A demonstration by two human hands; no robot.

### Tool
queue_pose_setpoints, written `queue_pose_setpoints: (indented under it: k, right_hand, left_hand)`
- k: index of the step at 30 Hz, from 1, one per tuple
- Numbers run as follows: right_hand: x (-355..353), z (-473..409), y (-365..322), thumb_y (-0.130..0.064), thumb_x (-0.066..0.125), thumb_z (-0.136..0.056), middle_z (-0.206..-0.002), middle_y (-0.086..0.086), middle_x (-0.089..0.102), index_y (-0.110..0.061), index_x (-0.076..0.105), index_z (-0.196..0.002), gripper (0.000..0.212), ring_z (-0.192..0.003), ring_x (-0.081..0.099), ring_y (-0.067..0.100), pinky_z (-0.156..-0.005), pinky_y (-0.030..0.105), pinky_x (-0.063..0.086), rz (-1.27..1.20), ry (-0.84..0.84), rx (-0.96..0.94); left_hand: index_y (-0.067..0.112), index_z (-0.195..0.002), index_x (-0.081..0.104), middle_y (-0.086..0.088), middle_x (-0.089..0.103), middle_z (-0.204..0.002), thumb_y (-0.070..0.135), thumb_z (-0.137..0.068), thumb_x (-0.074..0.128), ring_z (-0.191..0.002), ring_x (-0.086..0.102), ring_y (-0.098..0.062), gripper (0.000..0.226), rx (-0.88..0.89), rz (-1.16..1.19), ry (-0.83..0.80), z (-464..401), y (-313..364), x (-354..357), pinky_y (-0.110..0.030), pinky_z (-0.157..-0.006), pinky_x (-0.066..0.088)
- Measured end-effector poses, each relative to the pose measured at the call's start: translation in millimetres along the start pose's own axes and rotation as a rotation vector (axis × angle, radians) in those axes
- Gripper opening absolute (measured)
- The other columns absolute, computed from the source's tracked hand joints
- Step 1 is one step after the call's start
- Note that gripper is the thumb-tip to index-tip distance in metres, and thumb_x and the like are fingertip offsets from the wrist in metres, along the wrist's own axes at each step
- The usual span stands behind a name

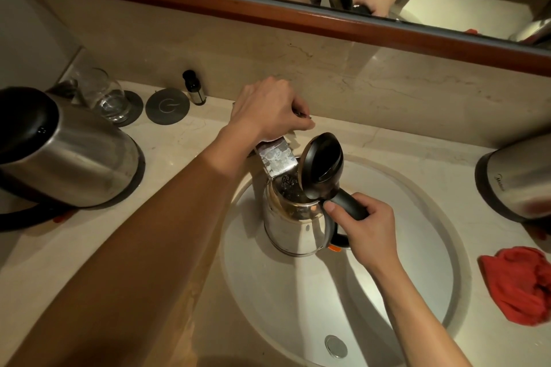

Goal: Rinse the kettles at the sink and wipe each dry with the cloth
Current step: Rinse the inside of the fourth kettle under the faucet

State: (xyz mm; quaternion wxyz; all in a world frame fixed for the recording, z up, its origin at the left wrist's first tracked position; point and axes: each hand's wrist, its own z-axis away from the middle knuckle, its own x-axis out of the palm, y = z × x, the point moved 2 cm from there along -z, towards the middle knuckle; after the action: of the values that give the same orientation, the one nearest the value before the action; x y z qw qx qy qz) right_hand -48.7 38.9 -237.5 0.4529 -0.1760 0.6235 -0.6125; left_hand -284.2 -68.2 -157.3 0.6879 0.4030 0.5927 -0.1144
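Observation:
A steel kettle (293, 226) with its black lid (322, 165) flipped up is held over the white sink (417, 247), under the flat chrome tap spout (275, 159). My right hand (365, 229) grips its black handle. My left hand (268, 107) is curled over the tap lever behind the spout. Water churns inside the kettle's mouth. A second steel kettle (65, 155) stands on the counter at the left. A third steel kettle (518, 182) stands at the right edge. The red cloth (518, 286) lies crumpled on the counter to the right of the sink.
At the back left stand a glass tumbler (104, 95) on a dark coaster, a second dark coaster (167, 106) and a small dark bottle (194, 88). A wood-framed mirror (268, 12) runs along the wall. The sink drain (336, 345) is at the near end.

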Motion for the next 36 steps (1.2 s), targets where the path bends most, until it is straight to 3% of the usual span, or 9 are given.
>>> queue_pose_setpoints:
  k: [3,7,12,15,18,21,26,36]
  right_hand:
    - [-0.4,0.0,1.1,-0.018,0.089,-0.080,-0.048,-0.011,0.046,-0.004,0.059,-0.059,0.038,-0.050,0.040,0.004,-0.052,0.015,0.033,-0.005,-0.017,-0.008]
    - [1.4,1.8,-2.6,-0.036,0.082,-0.071,-0.050,-0.011,0.045,-0.006,0.058,-0.059,0.040,-0.052,0.039,0.005,-0.052,0.016,0.031,-0.024,-0.015,-0.005]
    - [0.0,1.4,-1.7,-0.025,0.088,-0.075,-0.048,-0.013,0.047,-0.015,0.057,-0.056,0.038,-0.050,0.040,0.004,-0.051,0.014,0.032,-0.019,-0.020,-0.011]
    - [0.3,0.6,-1.2,-0.033,0.082,-0.071,-0.048,-0.012,0.047,-0.010,0.059,-0.057,0.036,-0.050,0.040,0.004,-0.051,0.015,0.032,-0.028,-0.018,-0.007]
    - [-0.1,-0.1,0.9,-0.027,0.087,-0.074,-0.049,-0.011,0.048,-0.002,0.060,-0.061,0.039,-0.051,0.041,0.004,-0.052,0.014,0.033,-0.028,-0.027,-0.012]
    - [0.1,0.3,1.1,-0.028,0.086,-0.074,-0.049,-0.012,0.048,-0.005,0.060,-0.059,0.038,-0.051,0.041,0.003,-0.052,0.014,0.033,-0.023,-0.034,-0.015]
    - [-0.2,0.5,-1.4,-0.056,0.077,-0.062,-0.051,-0.007,0.046,0.001,0.059,-0.062,0.059,-0.053,0.040,0.007,-0.053,0.018,0.032,-0.015,-0.015,-0.007]
    - [0.4,0.9,-3.2,-0.057,0.076,-0.061,-0.050,-0.009,0.046,-0.004,0.058,-0.059,0.055,-0.052,0.040,0.005,-0.052,0.016,0.031,0.004,-0.037,-0.014]
  left_hand:
    - [0.036,-0.090,0.078,0.017,0.074,-0.087,0.056,-0.082,0.069,-0.083,0.061,-0.009,0.023,-0.004,-0.006,-0.002,-0.1,-0.3,-0.1,-0.028,-0.071,0.036]
    - [0.036,-0.089,0.078,0.017,0.074,-0.088,0.056,-0.082,0.069,-0.086,0.064,-0.011,0.024,-0.002,-0.006,-0.006,-0.1,-0.5,1.0,-0.030,-0.072,0.041]
    - [0.036,-0.090,0.078,0.017,0.074,-0.090,0.055,-0.082,0.070,-0.088,0.063,-0.011,0.022,-0.006,-0.001,-0.007,0.4,0.1,-0.1,-0.030,-0.073,0.038]
    - [0.036,-0.091,0.078,0.017,0.074,-0.090,0.055,-0.082,0.070,-0.090,0.064,-0.011,0.022,-0.006,-0.004,-0.008,0.1,0.1,-0.2,-0.030,-0.074,0.039]
    - [0.036,-0.091,0.078,0.017,0.074,-0.091,0.055,-0.082,0.069,-0.091,0.064,-0.012,0.023,-0.006,-0.010,-0.012,-0.2,0.1,-0.1,-0.030,-0.075,0.040]
    - [0.036,-0.091,0.078,0.016,0.074,-0.091,0.055,-0.083,0.069,-0.090,0.064,-0.013,0.023,-0.004,-0.016,-0.016,-0.4,0.0,-0.2,-0.030,-0.074,0.040]
    - [0.037,-0.090,0.078,0.015,0.075,-0.090,0.055,-0.082,0.069,-0.090,0.064,-0.014,0.022,-0.007,-0.013,-0.013,-0.6,0.2,0.0,-0.031,-0.074,0.039]
    - [0.036,-0.088,0.078,0.015,0.074,-0.088,0.053,-0.082,0.069,-0.087,0.064,-0.013,0.020,0.011,-0.015,-0.015,-0.8,0.1,0.6,-0.029,-0.071,0.040]
